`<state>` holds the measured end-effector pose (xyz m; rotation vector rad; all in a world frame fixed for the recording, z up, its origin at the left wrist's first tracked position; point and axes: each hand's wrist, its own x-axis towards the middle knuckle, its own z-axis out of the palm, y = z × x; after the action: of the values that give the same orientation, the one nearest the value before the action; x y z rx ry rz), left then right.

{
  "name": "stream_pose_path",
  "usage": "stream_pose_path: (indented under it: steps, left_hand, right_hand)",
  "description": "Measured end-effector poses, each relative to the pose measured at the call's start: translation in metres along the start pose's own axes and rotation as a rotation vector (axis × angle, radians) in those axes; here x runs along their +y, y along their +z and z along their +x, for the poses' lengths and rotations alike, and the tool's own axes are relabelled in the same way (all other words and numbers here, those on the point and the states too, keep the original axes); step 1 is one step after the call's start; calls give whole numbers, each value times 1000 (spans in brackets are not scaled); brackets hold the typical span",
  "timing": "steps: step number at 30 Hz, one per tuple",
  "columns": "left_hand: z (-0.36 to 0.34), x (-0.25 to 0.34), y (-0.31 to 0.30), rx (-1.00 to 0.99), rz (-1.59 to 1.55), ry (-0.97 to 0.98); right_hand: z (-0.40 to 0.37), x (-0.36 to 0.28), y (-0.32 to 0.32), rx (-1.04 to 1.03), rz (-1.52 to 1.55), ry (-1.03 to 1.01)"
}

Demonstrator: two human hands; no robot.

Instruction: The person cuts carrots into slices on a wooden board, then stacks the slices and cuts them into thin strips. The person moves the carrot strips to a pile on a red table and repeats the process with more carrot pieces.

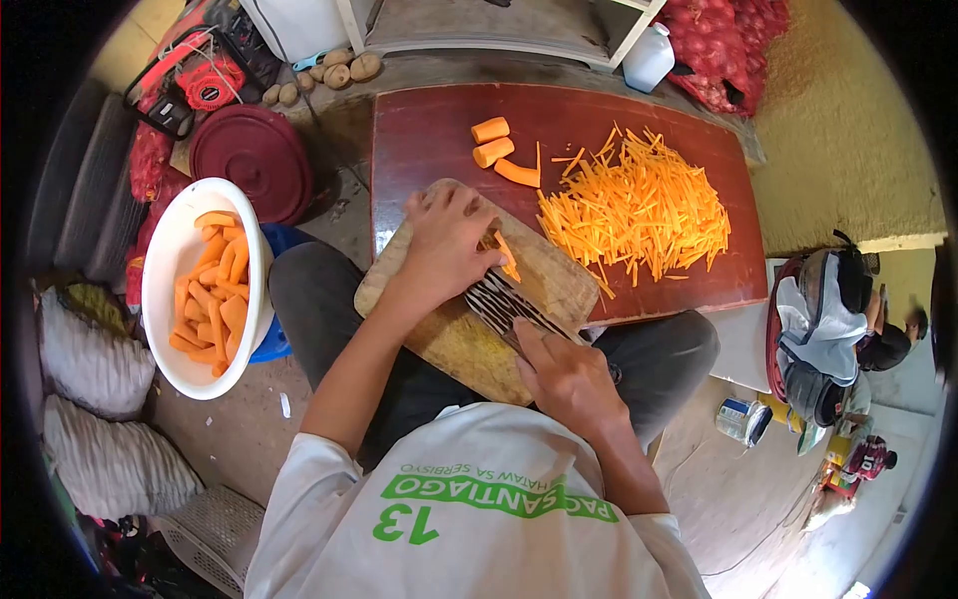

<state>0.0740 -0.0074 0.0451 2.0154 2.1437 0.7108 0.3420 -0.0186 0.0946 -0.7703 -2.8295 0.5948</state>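
Observation:
My right hand (569, 374) is wrapped round the handle of a knife (509, 307), whose blade shows dark and light stripes. The blade lies over a worn wooden cutting board (419, 349) resting across my lap and the table edge. Over the board's upper part, my left hand (446, 240) is curled down on a piece of carrot, mostly hidden by the fingers. Thin carrot strips (509, 260) stick out beside its fingertips, close to the blade. On the red table (429, 130) lie a big heap of carrot strips (644, 210) and a few peeled carrot chunks (493, 152).
To my left, a white basin (160, 329) holds many peeled carrots (212, 299). Behind it stands a dark red lidded tub (249, 163). Potatoes (337, 76) lie on the floor ahead. Red net sacks (723, 50) lean at the far right. Other people (868, 459) are at the right edge.

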Motion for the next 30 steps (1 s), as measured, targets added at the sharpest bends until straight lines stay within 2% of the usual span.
stream_pose_path:
  steps: [3,6,9,12,13,16,19,20,22,25,28,29,30]
  left_hand:
    - [2,-3,12,166,-27,69]
    - [5,-10,18,281,-281,12]
    - [1,-22,13,320,-511,-126]
    - [-4,-37,2,310,-590,-263]
    - [-6,-38,-4,286,-522,-284]
    - [-9,-40,-7,321,-351,-184]
    - [-9,-36,-1,274,-322,-128]
    - [-10,-34,3,262,-315,-123]
    - [-12,-30,11,238,-296,-117]
    - [-12,-17,12,255,-246,-9]
    - [3,12,29,239,-270,196]
    - [8,23,29,128,-253,202]
    - [14,32,36,128,-294,225]
  right_hand:
    - [-11,-3,-6,-9,50,39]
    - [-14,2,0,107,209,-6]
    - [-4,-2,7,143,457,61]
    - [20,10,8,4,838,323]
    - [27,14,2,-7,870,407]
    - [32,51,-13,52,883,570]
    - [31,115,-19,278,607,504]
    - [30,128,-27,308,603,526]
    - [28,135,-51,338,702,631]
    - [20,149,-55,455,843,538]
    - [14,155,-45,542,1077,517]
    - [14,161,-38,572,1095,530]
    - [13,163,-36,587,1134,519]
